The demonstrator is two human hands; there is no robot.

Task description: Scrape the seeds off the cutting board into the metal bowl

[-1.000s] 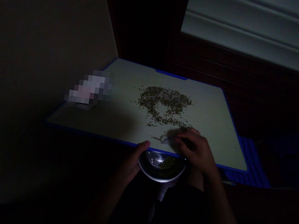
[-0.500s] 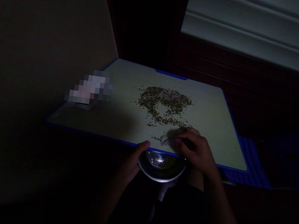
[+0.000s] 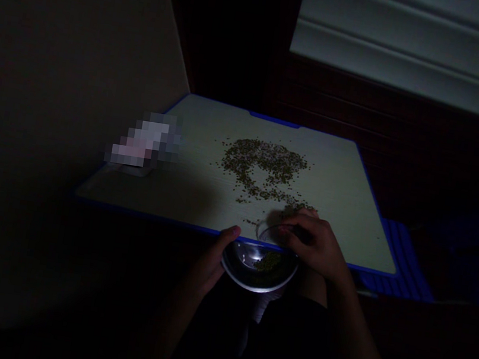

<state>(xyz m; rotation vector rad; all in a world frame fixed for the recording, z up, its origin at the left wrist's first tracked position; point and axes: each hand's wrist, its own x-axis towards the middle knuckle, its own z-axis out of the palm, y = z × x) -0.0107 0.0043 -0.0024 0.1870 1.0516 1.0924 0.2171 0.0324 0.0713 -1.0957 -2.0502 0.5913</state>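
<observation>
Small greenish beans (image 3: 264, 159), like mung beans, lie spread on a pale board (image 3: 174, 194) with a blue rim. A shiny metal bowl (image 3: 257, 287) sits below the board's near edge, with more green beans (image 3: 269, 262) inside. My left hand (image 3: 216, 257) grips the bowl's left side, its thumb up at the board's edge; the other fingers are hidden. On the board's near right part, my right hand (image 3: 318, 239) is closed on a thin, curved, see-through piece (image 3: 265, 231), its edge close to the board's near rim. A few beans lie beside it.
A blurred-out object (image 3: 141, 144) stands at the board's left edge, beside a wall (image 3: 77, 89). Blue striped cloth or plastic (image 3: 405, 258) lies beyond the right edge. White slatted panels (image 3: 399, 41) are at the back. The room is very dark.
My right hand has drawn the see-through piece slightly nearer, toward the board's near edge and the bowl. My left hand and the bowl look the same.
</observation>
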